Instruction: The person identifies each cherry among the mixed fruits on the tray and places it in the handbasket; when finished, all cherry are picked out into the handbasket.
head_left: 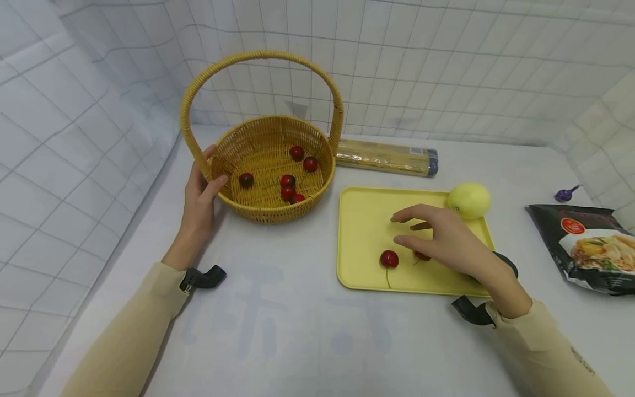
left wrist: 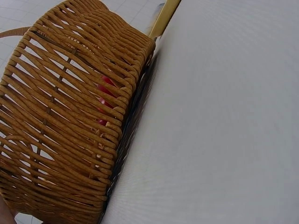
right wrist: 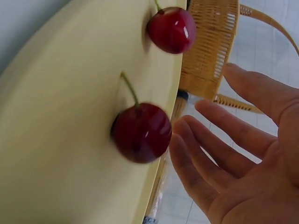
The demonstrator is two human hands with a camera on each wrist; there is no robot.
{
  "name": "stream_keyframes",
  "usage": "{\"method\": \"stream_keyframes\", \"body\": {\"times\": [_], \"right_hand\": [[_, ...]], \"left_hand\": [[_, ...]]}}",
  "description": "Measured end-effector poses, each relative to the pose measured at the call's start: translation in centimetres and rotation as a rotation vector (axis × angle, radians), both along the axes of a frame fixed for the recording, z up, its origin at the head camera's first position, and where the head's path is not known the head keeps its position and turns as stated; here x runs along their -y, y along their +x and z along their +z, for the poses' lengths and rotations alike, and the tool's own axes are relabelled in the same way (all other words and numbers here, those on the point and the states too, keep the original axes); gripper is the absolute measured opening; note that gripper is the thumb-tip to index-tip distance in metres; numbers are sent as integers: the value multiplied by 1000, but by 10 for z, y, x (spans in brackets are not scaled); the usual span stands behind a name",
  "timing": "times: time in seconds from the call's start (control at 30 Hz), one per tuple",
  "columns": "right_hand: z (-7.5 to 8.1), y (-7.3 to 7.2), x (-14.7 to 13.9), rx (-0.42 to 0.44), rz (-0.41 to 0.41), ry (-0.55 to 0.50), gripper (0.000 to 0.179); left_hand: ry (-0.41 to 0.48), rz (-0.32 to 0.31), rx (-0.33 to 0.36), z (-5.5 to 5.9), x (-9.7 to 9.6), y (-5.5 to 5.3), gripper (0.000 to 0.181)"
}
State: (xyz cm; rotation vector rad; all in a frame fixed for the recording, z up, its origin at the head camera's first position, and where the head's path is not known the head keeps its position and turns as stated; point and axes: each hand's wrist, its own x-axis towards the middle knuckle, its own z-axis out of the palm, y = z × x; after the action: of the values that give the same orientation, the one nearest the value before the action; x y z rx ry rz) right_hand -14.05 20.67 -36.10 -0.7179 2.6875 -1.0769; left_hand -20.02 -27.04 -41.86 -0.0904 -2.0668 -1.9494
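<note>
At the left, a yellow wicker basket (head_left: 268,216) with a tall arched handle holds several red cherries (head_left: 288,181). My left hand (head_left: 198,196) grips its left rim beside the handle's base, thumb over the edge. Through the weave in the left wrist view, red fruit (left wrist: 106,98) shows. My right hand (head_left: 444,234) hovers over a yellow tray (head_left: 367,220), fingers apart and holding nothing. One stemmed cherry (head_left: 389,258) lies on the tray left of that hand; a second cherry (right wrist: 142,133) lies nearest the fingers, partly hidden by the hand in the head view.
A yellow-green lemon-like fruit (head_left: 469,200) sits at the tray's back right corner. Behind the tray lies a clear-wrapped, gold-coloured long pack (head_left: 382,156). A black food packet (head_left: 585,242) and a small purple item (head_left: 565,194) lie at the right. Gridded white sheeting (head_left: 397,71) stands behind.
</note>
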Motion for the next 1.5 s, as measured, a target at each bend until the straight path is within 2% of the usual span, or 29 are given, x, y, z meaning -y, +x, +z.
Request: {"method": "stream_keyframes", "body": {"times": [0.2,0.37,0.5,0.77,1.03,1.13,1.33,1.5], "right_hand": [[0,4,-20,21,0,60,44],[3,2,-29,55,33,130,48],[1,0,-32,72,76,155,45],[-3,-2,-33,69,93,122,30],[-6,-4,-30,35,29,180,29],[-7,-4,-27,30,11,166,29],[-11,-5,-26,10,28,115,29],[-6,-7,-26,-18,28,135,27]], "left_hand": [[18,-29,6,3,-3,-3,63],[5,-16,22,5,-2,-2,63],[-9,-3,40,6,0,-1,62],[-21,-2,29,4,-1,-1,62],[18,-4,26,1,-2,1,64],[26,-9,24,1,-2,2,64],[-2,-4,28,1,-2,2,64],[-23,6,26,0,-2,2,63]]}}
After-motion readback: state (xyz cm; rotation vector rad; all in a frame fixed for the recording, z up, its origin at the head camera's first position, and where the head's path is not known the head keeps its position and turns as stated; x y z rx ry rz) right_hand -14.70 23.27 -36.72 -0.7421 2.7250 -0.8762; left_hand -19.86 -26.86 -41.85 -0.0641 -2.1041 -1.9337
